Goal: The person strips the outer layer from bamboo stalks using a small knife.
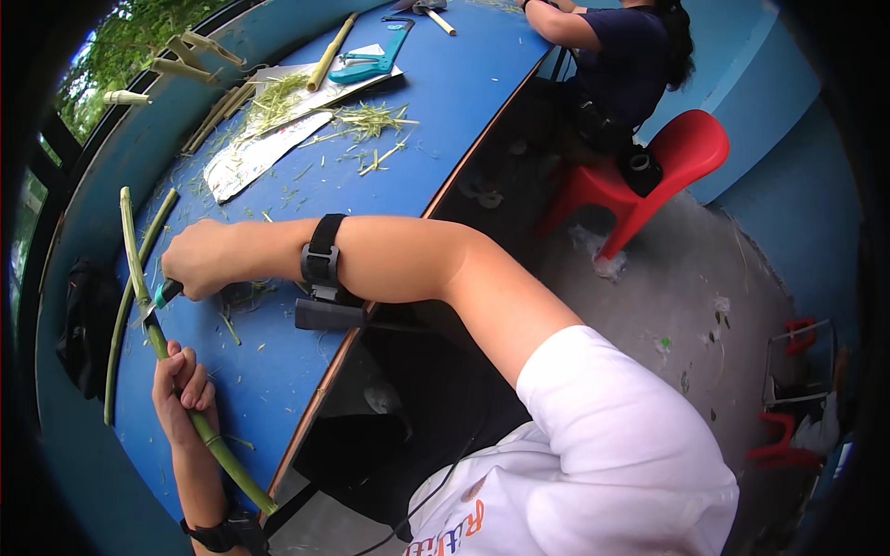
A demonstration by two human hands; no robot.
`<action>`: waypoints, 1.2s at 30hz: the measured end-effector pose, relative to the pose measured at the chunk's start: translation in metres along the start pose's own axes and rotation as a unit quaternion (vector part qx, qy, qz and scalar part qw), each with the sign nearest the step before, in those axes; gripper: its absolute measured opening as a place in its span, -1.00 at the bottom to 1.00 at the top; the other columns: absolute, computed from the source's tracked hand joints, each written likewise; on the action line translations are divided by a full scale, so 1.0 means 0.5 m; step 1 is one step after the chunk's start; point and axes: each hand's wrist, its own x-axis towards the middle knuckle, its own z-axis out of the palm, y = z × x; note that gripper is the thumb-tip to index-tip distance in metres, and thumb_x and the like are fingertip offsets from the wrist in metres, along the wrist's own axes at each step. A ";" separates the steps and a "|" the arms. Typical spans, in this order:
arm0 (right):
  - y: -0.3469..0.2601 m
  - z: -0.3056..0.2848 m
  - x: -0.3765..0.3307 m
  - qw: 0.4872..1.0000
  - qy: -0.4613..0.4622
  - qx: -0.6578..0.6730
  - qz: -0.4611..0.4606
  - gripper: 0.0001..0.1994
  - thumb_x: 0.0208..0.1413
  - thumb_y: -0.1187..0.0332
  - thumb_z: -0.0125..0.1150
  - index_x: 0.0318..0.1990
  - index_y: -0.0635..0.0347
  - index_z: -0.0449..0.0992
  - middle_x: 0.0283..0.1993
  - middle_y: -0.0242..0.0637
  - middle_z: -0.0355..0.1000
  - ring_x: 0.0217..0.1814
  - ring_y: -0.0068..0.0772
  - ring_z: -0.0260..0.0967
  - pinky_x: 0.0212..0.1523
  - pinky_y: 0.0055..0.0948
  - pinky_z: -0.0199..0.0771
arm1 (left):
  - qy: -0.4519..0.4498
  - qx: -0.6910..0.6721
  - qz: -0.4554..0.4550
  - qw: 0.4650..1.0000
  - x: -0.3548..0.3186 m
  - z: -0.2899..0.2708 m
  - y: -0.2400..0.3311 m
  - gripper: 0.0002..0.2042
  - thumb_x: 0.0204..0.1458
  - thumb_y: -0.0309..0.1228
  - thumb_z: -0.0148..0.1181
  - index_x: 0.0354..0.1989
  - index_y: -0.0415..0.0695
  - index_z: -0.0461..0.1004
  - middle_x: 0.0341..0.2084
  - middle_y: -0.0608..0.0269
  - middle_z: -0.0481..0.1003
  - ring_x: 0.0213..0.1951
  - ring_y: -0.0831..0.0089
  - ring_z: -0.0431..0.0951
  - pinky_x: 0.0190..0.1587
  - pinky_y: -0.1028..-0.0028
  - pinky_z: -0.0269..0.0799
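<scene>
L hand [183, 387] is clamped round a long green stalk [222, 454] near its lower part, fingers wrapped tight. R hand [197, 259] is fisted on a small knife w/ teal handle [165, 295], blade end touching the stalk just above the L hand. Stalk's long axis runs approx 11 to 5 o'clock: upper end points to 11 near the table's far-left edge, lower end sticks out past the near edge of the blue table [445, 102] at 5. A 2nd thinner stalk [125, 315] lies just beside it on the left, roughly parallel. At 12 o'clock: green shavings [366, 120] on a sheet, teal saw [375, 60]. At 1 o'clock another person [621, 56] sits on a red chair [686, 148].
</scene>
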 end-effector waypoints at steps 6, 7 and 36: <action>-0.011 0.004 0.002 0.999 -0.020 0.023 -0.039 -0.81 -0.16 0.29 0.15 -0.38 0.14 0.56 -0.38 -0.10 0.50 -0.28 -0.05 0.46 -0.24 -0.17 0.44 | -0.006 -0.011 0.014 1.000 0.006 -0.014 0.000 -0.93 0.06 -0.52 -0.06 -0.33 -0.12 0.20 -0.72 0.48 0.07 -0.81 0.77 0.04 -0.81 0.72 0.04; -0.011 0.004 0.005 0.999 -0.020 0.023 -0.043 -0.81 -0.16 0.29 0.15 -0.38 0.14 0.56 -0.38 -0.10 0.50 -0.28 -0.05 0.46 -0.24 -0.17 0.44 | -0.008 -0.014 0.011 1.000 0.004 -0.016 0.002 -0.93 0.06 -0.52 -0.06 -0.33 -0.12 0.20 -0.72 0.48 0.07 -0.80 0.77 0.04 -0.80 0.72 0.03; 0.012 -0.059 -0.022 0.986 -0.056 0.084 -0.136 -0.74 0.02 0.23 0.15 -0.37 0.30 0.48 -0.50 -0.02 0.41 -0.42 -0.13 0.39 -0.34 -0.26 0.34 | -0.094 -0.026 -0.011 0.995 0.019 0.009 -0.006 -0.81 0.13 -0.50 -0.10 -0.53 -0.09 0.11 -0.71 0.47 0.06 -0.77 0.78 0.07 -0.73 0.73 0.07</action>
